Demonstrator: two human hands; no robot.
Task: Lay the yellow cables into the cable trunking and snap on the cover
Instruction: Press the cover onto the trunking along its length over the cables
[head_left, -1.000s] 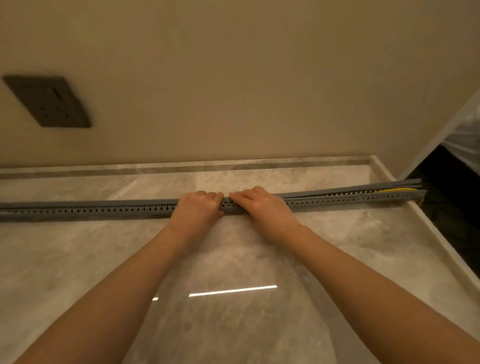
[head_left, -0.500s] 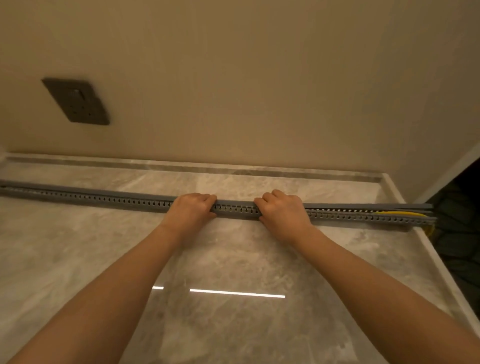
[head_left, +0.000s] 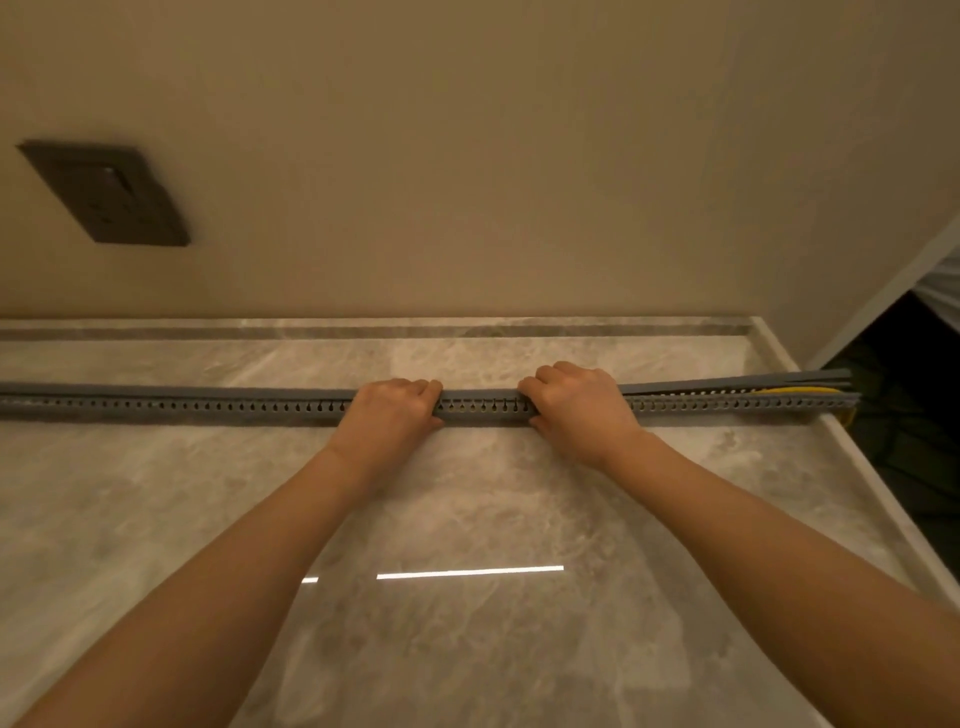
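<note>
A long grey slotted cable trunking (head_left: 208, 406) lies across the marble counter from the left edge to the right edge. Its grey cover (head_left: 727, 385) sits flush on the left part and stands lifted off the trunking at the far right end. Yellow cables (head_left: 800, 389) show inside that open right end and hang over the counter's edge. My left hand (head_left: 395, 410) is closed over the trunking and cover at the middle. My right hand (head_left: 576, 405) grips it a short way to the right, fingers curled over the top.
The marble counter (head_left: 467, 519) meets a beige wall behind the trunking. A dark wall socket (head_left: 106, 192) is on the wall at upper left. The counter's right edge (head_left: 883, 499) drops to a dark gap.
My right hand has slid rightward along the trunking, away from my left hand, which stayed near the middle. The lifted stretch of cover at the right is shorter.
</note>
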